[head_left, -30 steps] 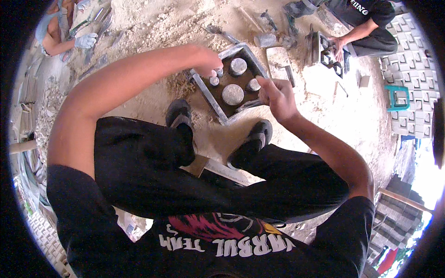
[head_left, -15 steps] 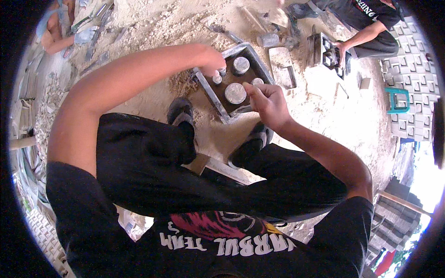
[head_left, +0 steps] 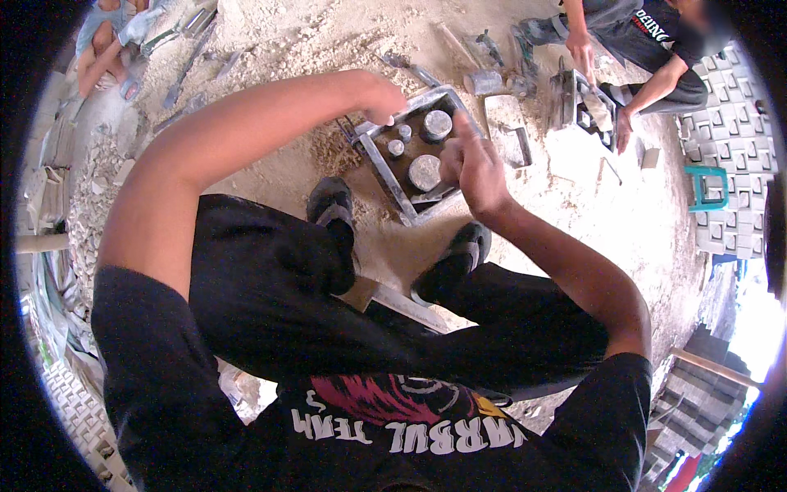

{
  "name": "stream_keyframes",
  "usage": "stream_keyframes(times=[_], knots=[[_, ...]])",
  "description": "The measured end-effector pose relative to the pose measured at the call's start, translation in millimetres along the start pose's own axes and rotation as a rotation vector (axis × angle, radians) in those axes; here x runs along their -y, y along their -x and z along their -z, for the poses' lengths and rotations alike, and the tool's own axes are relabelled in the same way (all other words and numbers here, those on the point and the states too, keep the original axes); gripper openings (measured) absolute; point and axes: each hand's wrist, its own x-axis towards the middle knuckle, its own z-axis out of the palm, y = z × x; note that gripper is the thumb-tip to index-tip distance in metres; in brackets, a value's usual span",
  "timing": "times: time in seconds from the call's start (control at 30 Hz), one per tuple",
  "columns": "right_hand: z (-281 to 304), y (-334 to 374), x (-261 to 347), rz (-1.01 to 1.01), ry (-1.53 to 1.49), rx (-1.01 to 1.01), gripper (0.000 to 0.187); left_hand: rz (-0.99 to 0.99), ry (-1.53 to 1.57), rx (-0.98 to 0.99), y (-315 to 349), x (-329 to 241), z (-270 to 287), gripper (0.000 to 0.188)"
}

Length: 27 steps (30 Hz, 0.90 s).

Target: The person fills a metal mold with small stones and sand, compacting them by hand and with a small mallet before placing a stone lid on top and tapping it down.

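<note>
A square metal mold [head_left: 384, 174] sits on the dusty ground in front of my feet. Two large round cylinders [head_left: 425, 174] and two small round pegs [head_left: 397, 148] stand upright inside it, their tops coated in grey powder. My left hand [head_left: 384, 100] is at the mold's far left rim, its fingers curled downward; what they hold, if anything, is hidden. Over the mold's right side is my right hand [head_left: 479, 168], beside the large cylinders. One of its fingers points away from me, the others look bent, and motion smears them.
Right of the mold lies a flat metal plate [head_left: 510, 131] with a handle, near a metal cylinder [head_left: 484, 82]. Another person [head_left: 656, 74] works at a second mold [head_left: 566, 107]. A teal stool [head_left: 707, 189] stands by stacked grey blocks [head_left: 738, 123]. Crumbly sand covers the ground.
My left hand has left the small pegs for the mold's rim. My right hand has moved off the near large cylinder, to its right. The other person's hands have shifted at their mold.
</note>
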Motion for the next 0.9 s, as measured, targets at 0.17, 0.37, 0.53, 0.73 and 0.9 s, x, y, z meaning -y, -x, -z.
stream_keyframes(times=[0.17,0.37,0.53,0.73,0.9], knots=[[-9.1,3.6,-21.9,0.154,0.111,0.016,0.058,0.047,-0.060,0.048,8.2,10.3,1.7,0.023],[-29.3,4.0,-1.4,0.124,0.155,0.010,0.049,0.051,-0.071,0.065,-0.7,22.8,-9.3,0.024],[-25.4,-20.8,-11.4,0.142,0.097,-0.094,0.054,0.151,-0.097,0.054,6.5,34.9,12.3,0.024],[-22.1,-40.3,-37.8,0.253,0.052,-0.019,0.047,0.208,-0.117,-0.030,2.4,50.5,24.6,0.020],[-36.4,-50.7,-16.8,0.361,0.116,0.005,0.049,0.188,-0.112,-0.012,-3.0,66.3,16.6,0.019]])
